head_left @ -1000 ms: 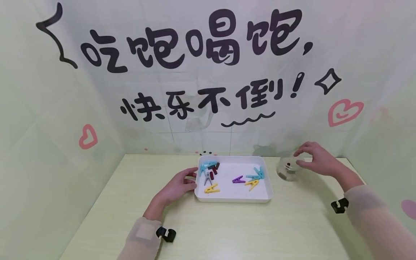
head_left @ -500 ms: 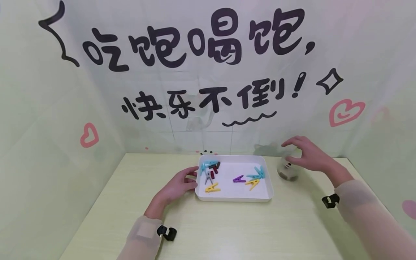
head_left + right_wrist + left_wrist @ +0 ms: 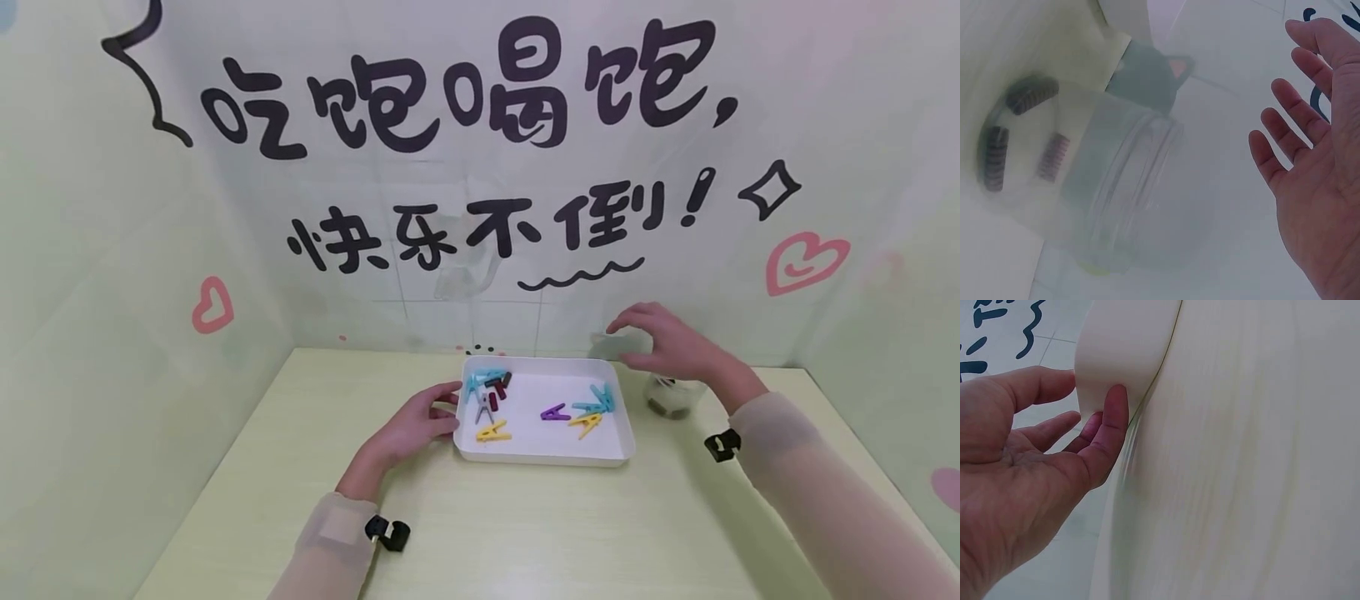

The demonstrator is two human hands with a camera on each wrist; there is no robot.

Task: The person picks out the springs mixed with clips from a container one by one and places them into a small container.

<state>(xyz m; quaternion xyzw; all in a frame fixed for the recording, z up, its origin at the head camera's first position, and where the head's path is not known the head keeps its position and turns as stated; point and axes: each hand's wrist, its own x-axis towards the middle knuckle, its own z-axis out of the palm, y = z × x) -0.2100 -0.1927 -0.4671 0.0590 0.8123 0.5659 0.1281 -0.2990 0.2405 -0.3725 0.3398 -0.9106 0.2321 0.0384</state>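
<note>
A white tray (image 3: 547, 454) stands near the back of the table. Its left end holds teal, grey and yellow clothespins (image 3: 492, 432) beside small dark red and brown pieces (image 3: 492, 402). Purple, yellow and teal clothespins (image 3: 556, 412) lie toward its right. My left hand (image 3: 412, 427) touches the tray's left wall with loosely bent fingers, seen closely in the left wrist view. My right hand (image 3: 671, 346) hovers beyond the tray's right back corner, fingers spread and holding nothing. Behind its wrist stands a clear jar (image 3: 1116, 169) with several dark ribbed pieces (image 3: 996, 159) at the bottom.
A pale wooden table (image 3: 510, 525) carries everything. Behind it hangs a light wall cloth (image 3: 435, 183) with large dark lettering, and side panels rise left and right.
My right hand has moved left from above the jar toward the tray's right back corner. My left hand stays at the tray's left side. The view has shifted slightly.
</note>
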